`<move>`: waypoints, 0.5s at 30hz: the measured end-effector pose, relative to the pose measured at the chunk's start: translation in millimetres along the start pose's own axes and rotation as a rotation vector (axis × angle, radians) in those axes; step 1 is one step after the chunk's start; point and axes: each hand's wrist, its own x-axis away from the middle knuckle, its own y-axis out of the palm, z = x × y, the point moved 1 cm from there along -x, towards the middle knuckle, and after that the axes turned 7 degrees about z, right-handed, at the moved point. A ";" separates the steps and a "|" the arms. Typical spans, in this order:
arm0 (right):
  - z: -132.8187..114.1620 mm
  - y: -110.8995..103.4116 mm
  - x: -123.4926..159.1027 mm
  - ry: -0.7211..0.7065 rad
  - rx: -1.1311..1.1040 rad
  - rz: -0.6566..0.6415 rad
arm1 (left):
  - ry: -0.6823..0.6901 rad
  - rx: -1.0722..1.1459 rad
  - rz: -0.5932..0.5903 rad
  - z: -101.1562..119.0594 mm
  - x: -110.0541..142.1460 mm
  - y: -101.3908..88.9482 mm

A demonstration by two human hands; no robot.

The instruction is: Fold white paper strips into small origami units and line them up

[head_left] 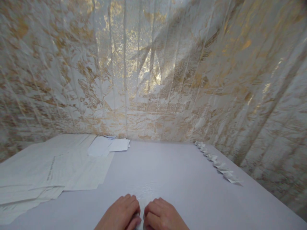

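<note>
My left hand and my right hand lie side by side at the bottom edge of the view, on a white table. Both have their fingers curled and pressed onto a small white piece of paper between them. Only a strip of that paper shows between the fingertips; its shape is mostly hidden by the hands.
Large printed white sheets lie overlapped on the table's left side, with smaller white squares at the back. A row of several small folded paper pieces runs along the right edge. A gold-and-white patterned curtain hangs behind.
</note>
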 end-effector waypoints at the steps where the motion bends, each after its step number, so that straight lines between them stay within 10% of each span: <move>1: -0.4 -2.4 0.1 -0.015 0.005 0.025 | -0.097 0.019 -0.063 1.9 -4.0 -0.4; 6: -6.6 -19.2 0.8 -0.062 0.011 0.098 | -0.324 0.068 -0.195 13.0 -17.9 -5.7; 15: -19.6 -26.4 1.0 -0.051 0.057 0.268 | -0.332 0.122 -0.018 15.7 -5.2 2.1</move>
